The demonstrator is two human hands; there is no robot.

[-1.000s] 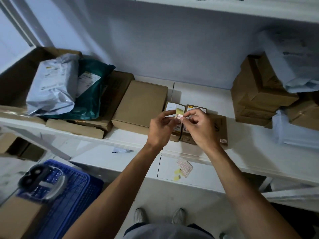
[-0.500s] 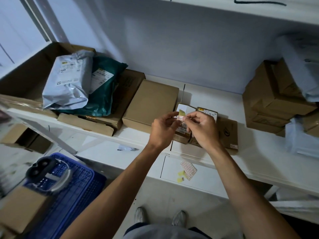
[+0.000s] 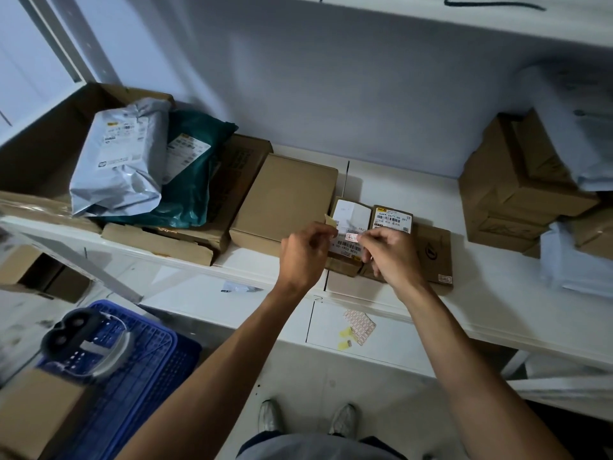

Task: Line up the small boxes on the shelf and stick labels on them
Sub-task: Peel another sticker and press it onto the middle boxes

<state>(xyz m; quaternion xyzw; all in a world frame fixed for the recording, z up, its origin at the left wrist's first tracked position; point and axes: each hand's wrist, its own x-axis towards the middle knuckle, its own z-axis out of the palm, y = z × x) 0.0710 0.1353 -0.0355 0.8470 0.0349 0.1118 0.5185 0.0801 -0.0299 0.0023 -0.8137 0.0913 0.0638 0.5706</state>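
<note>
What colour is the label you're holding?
White with red print, seen in the head view.

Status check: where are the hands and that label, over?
Left hand and right hand both pinching small red-and-white label above the small boxes. Label not yet stuck down. Nothing in the way.

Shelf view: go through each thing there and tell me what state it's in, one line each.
left hand: pinching yellow backing
right hand: pinching the small label
small label: held between both hands, above the boxes, not yet stuck
left small box: flat on shelf, white shipping label on top
right small box: flat, touching the left one
label sheet: lying on lower shelf
grey mailer: crumpled, sealed
</note>
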